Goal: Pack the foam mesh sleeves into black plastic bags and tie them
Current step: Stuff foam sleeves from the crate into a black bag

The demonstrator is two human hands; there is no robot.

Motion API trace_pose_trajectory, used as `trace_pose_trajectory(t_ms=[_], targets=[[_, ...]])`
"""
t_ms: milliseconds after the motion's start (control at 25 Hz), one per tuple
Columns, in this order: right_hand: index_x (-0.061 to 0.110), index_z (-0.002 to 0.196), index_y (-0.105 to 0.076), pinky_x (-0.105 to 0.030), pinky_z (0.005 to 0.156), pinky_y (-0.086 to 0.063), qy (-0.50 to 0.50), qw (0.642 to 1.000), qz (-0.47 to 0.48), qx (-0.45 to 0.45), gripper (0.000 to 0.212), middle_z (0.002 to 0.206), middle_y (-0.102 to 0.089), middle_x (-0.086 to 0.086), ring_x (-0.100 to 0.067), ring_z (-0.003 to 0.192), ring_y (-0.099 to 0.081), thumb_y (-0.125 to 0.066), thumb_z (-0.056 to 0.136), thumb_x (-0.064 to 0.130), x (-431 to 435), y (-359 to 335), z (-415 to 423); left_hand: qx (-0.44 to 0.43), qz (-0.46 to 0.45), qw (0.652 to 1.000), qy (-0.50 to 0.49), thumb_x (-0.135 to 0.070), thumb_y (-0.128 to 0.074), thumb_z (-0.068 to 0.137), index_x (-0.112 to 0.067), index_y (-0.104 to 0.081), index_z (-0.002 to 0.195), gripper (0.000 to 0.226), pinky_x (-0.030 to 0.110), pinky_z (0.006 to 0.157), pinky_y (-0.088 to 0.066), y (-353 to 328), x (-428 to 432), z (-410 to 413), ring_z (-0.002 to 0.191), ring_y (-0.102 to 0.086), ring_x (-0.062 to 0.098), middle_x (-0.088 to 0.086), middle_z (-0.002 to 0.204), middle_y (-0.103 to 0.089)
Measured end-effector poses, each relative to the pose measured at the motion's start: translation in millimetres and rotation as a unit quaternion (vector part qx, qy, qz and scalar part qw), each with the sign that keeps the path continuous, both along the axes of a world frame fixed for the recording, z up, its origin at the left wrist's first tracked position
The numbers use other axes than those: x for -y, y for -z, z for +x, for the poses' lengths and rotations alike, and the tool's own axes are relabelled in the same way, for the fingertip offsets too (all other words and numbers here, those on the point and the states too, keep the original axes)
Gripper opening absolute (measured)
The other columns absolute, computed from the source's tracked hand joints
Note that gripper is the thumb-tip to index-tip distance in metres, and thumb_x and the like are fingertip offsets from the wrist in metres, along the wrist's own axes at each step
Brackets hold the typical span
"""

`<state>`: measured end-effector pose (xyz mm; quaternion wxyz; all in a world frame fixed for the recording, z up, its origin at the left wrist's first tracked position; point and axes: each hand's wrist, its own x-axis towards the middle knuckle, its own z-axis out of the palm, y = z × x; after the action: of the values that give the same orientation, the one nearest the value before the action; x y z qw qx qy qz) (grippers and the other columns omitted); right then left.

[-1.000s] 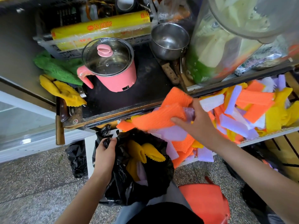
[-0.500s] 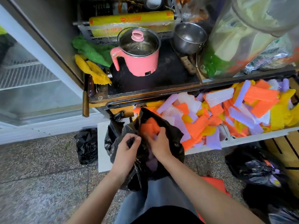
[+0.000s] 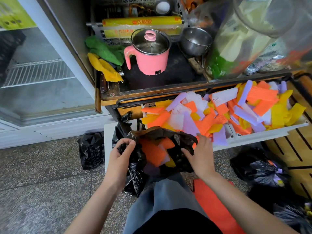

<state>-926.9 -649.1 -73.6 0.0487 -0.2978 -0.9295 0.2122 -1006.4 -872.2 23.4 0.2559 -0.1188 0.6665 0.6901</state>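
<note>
**Black bag held open, part-filled with foam sleeves**

The crinkled black plastic bag (image 3: 138, 174) sits at the centre of the view, just above the person's grey-trousered knees, with its mouth gaping upward. Inside it lie orange, lilac and yellow foam mesh sleeves (image 3: 152, 152), with the orange ones on top.

The left hand (image 3: 120, 157) is at the 9 o'clock side of the mouth. Its fingers and thumb are curled tight and pinch a bunched fold of the rim. The right hand (image 3: 201, 156) is at the 3 o'clock side, palm down. Its fingers are spread and nearly straight and rest on the plastic there; whether any fingertip hooks the rim cannot be told.

From 1 to 3 o'clock of the bag, a long white plastic tray (image 3: 253, 135) holds a loose heap of orange, lilac, white and yellow mesh sleeves (image 3: 219, 112). The nearest of these almost touch the right hand.

At 12 o'clock, on a dark worktop, stands a pink electric pot with a glass lid (image 3: 152, 59). A small steel saucepan (image 3: 195, 41) is at the pot's 2 o'clock and a yellow roll of cling film (image 3: 141, 22) is behind it. Green mesh (image 3: 104, 49) and yellow mesh (image 3: 104, 68) lie at the pot's 9 o'clock.

On the speckled floor, a crumpled black bag (image 3: 92, 149) lies at 9 o'clock of the open one. Stuffed black bags (image 3: 263, 171) sit at 4 o'clock, and lilac mesh shows at the neck of one.
</note>
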Motion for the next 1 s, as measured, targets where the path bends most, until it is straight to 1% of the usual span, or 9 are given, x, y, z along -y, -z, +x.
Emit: trace_pose_trajectory(t_ms=[160,240,320,440,560,640,760,840,1000], targets=[[0.004,0.147,-0.008,-0.047,0.107,-0.028,0.083,0.976,-0.107,0.173,0.1,0.149,-0.019,-0.025,-0.042,0.135,-0.027,-0.073,0.078,0.038,-15,14,4,-0.009,0.037,0.999,-0.029,-0.012,-0.051,0.095,-0.018,-0.058,0.071,0.025,0.023,0.054,-0.042,-15,10,7,0.062,-0.049,0.013,0.005,0.069,-0.054],[0.005,0.142,-0.025,-0.044,0.097,-0.038,0.093,0.967,-0.183,0.148,0.069,0.139,-0.039,-0.024,-0.04,0.123,-0.045,-0.064,0.088,0.024,-16,11,-3,-0.011,0.04,0.998,-0.052,-0.01,-0.05,0.094,-0.015,-0.057,0.073,0.023,0.019,0.051,-0.043,-17,25,7,0.06,-0.051,0.01,0.004,0.069,-0.055],[0.005,0.119,-0.05,-0.04,0.085,-0.048,0.062,0.965,-0.237,0.092,0.027,0.106,-0.062,-0.019,-0.034,0.096,-0.062,-0.053,0.093,0.01,-9,-4,-13,-0.005,0.021,0.997,-0.078,-0.011,-0.051,0.094,-0.015,-0.057,0.074,0.021,0.021,0.055,-0.044,-12,47,3,0.065,-0.054,0.012,0.004,0.071,-0.058],[0.011,0.103,-0.052,-0.028,0.065,-0.048,-0.078,0.962,-0.239,0.111,0.008,0.086,-0.064,-0.006,-0.028,0.069,-0.065,-0.049,0.096,0.013,17,-38,-23,-0.062,-0.199,0.977,-0.035,-0.015,-0.055,0.093,-0.018,-0.059,0.078,0.016,0.031,0.064,-0.041,10,80,-4,0.073,-0.057,0.022,0.006,0.076,-0.063],[0.019,0.113,-0.053,-0.03,0.074,-0.042,-0.254,0.947,-0.085,0.18,0.023,0.106,-0.066,-0.002,-0.024,0.096,-0.062,-0.052,0.094,0.033,50,-69,-22,-0.088,-0.375,0.922,0.043,-0.021,-0.061,0.09,-0.017,-0.058,0.08,0.011,0.034,0.063,-0.036,24,86,2,0.077,-0.059,0.027,0.002,0.071,-0.06],[0.02,0.117,-0.054,-0.03,0.081,-0.04,-0.288,0.939,-0.086,0.167,0.029,0.114,-0.064,-0.001,-0.021,0.107,-0.058,-0.051,0.094,0.037,69,-84,-23,-0.06,-0.352,0.933,0.036,-0.025,-0.068,0.085,-0.016,-0.061,0.086,0.011,0.03,0.069,-0.036,29,76,8,0.081,-0.058,0.024,0.003,0.077,-0.062],[0.016,0.132,-0.044,-0.028,0.096,-0.037,-0.326,0.912,-0.202,0.145,0.038,0.132,-0.053,-0.003,-0.019,0.122,-0.048,-0.048,0.097,0.028,91,-83,-28,0.048,-0.125,0.991,0.029,-0.027,-0.075,0.08,-0.014,-0.061,0.108,0.034,0.03,0.086,-0.048,38,42,19,0.094,-0.063,0.017,0.007,0.103,-0.067],[0.012,0.137,-0.039,-0.033,0.1,-0.036,-0.376,0.892,-0.209,0.14,0.04,0.134,-0.045,-0.006,-0.022,0.124,-0.044,-0.044,0.098,0.021,97,-72,-31,0.113,-0.035,0.992,0.034,-0.037,-0.078,0.073,-0.018,-0.06,0.114,0.048,0.033,0.082,-0.052,42,19,24,0.091,-0.065,0.015,0.006,0.105,-0.067],[0.013,0.135,-0.041,-0.035,0.101,-0.036,-0.445,0.855,-0.223,0.15,0.039,0.125,-0.045,-0.004,-0.019,0.118,-0.043,-0.042,0.098,0.024,68,-58,-34,0.131,-0.052,0.989,-0.032,-0.016,-0.072,0.082,-0.015,-0.065,0.104,0.023,0.027,0.069,-0.049,54,-1,21,0.083,-0.064,0.02,0.011,0.099,-0.069]])
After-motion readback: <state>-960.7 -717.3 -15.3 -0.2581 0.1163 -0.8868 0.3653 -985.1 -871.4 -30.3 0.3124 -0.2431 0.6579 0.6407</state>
